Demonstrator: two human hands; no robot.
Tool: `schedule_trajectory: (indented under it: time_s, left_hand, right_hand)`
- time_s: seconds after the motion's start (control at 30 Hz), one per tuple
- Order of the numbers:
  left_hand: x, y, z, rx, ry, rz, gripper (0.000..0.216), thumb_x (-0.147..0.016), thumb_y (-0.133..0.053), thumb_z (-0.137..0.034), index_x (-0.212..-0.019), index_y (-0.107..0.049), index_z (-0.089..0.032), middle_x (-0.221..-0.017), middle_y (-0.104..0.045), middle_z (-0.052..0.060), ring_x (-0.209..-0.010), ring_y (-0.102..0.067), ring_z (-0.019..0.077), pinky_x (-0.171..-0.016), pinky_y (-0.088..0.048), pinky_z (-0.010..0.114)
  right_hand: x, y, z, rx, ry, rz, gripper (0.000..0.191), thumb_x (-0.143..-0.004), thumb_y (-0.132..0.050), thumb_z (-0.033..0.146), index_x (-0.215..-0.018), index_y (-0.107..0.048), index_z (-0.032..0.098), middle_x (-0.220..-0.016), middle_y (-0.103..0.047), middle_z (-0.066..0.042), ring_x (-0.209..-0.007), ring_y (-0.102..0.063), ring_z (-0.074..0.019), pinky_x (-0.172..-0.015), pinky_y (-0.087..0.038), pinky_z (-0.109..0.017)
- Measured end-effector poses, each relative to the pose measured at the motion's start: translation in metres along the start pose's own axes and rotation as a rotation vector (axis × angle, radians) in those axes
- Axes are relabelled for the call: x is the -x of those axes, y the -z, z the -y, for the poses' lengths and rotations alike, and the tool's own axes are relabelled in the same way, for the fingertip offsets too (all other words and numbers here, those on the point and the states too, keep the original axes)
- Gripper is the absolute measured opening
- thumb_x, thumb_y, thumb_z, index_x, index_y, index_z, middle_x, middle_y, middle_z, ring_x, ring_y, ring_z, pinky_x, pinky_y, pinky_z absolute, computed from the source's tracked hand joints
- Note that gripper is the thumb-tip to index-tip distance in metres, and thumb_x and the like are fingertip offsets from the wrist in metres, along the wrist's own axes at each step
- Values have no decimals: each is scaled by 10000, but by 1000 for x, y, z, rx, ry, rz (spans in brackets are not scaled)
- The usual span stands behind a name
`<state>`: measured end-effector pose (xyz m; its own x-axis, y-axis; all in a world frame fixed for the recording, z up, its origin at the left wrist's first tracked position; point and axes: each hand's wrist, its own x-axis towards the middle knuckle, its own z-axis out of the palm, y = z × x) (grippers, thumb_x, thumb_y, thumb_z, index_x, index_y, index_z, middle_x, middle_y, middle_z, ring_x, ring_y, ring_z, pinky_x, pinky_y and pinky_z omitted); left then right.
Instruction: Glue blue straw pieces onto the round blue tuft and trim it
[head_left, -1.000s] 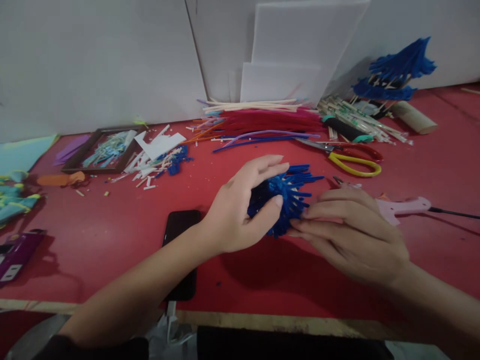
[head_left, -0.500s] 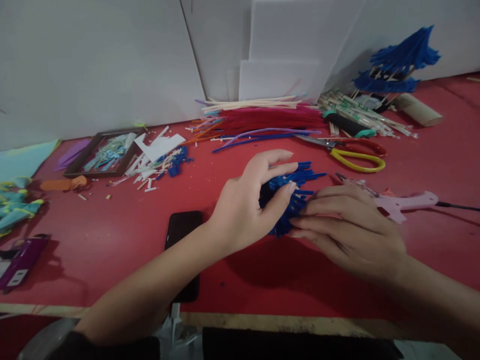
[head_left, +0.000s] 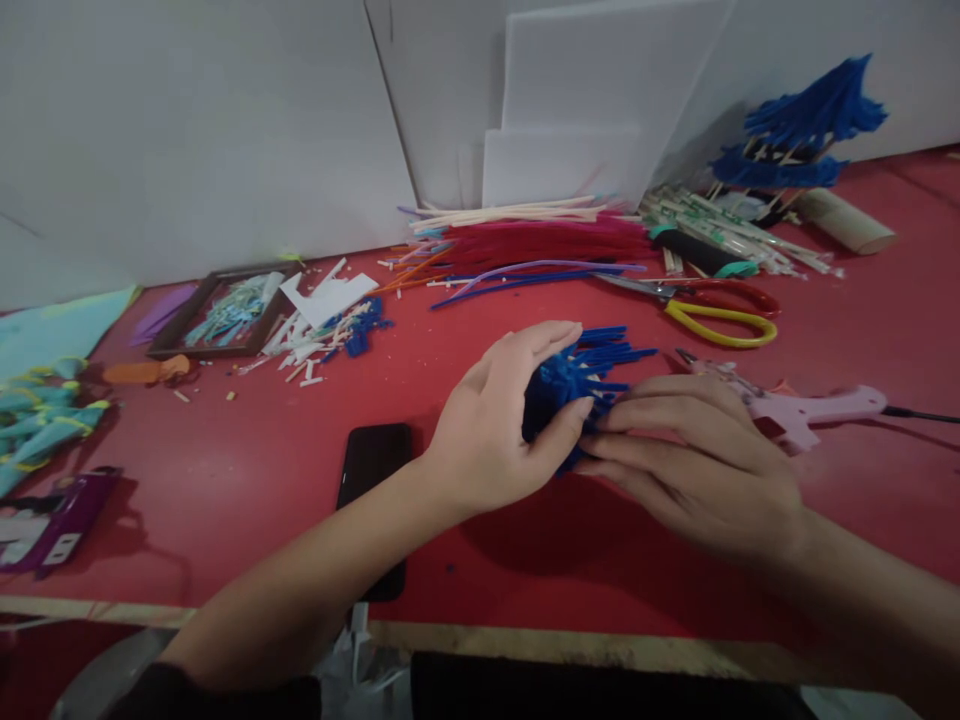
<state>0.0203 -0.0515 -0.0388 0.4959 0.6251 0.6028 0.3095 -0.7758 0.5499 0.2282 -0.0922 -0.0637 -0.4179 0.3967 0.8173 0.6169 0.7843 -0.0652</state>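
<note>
Fingers of left hand (head_left: pixel 491 435) and right hand (head_left: pixel 705 465) pinch blue spiky bundle (head_left: pixel 574 375), well back from table edge (head_left: pixel 570 645).

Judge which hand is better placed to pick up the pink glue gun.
Right, probably. The right hand lies beside the pink glue gun, its fingers only touching the blue spiky bundle. The left hand wraps around that bundle and sits farther from the gun.

On the red table (head_left: pixel 195 450): a black phone (head_left: pixel 373 490) near the front edge, yellow-handled scissors (head_left: pixel 716 322) and a pink glue gun (head_left: pixel 814 410) at right, red stems (head_left: pixel 547 243) below white foam sheets (head_left: pixel 577 120) at the rear, and a wooden frame (head_left: pixel 225 312) at left.
</note>
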Motion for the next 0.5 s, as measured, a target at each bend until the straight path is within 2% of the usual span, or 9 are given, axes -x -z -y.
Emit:
schedule_trajectory:
  time_s: [0.23, 0.5]
  left_hand:
    - [-1, 1, -5, -23, 94, 6, 387, -966, -643, -226, -1313, -472, -200, -1362, -723, 145, -1269, -713, 236, -1097, -589, 340]
    - [0, 2, -7, -23, 123, 17, 351, -981, -609, -222, -1310, -486, -212, -1375, -724, 116, -1292, -698, 235, -1094, -586, 333]
  right_hand:
    - [0, 0, -4, 10, 21, -17, 49, -937, -706, 219, -942, -708, 267, -918, -746, -42, -926, -678, -208, -772, -593, -392]
    - [-2, 3, -5, 26, 66, -14, 100, -911, -728, 183, -960, -717, 270, -936, -758, -33, -934, -697, -205, -758, -605, -374]
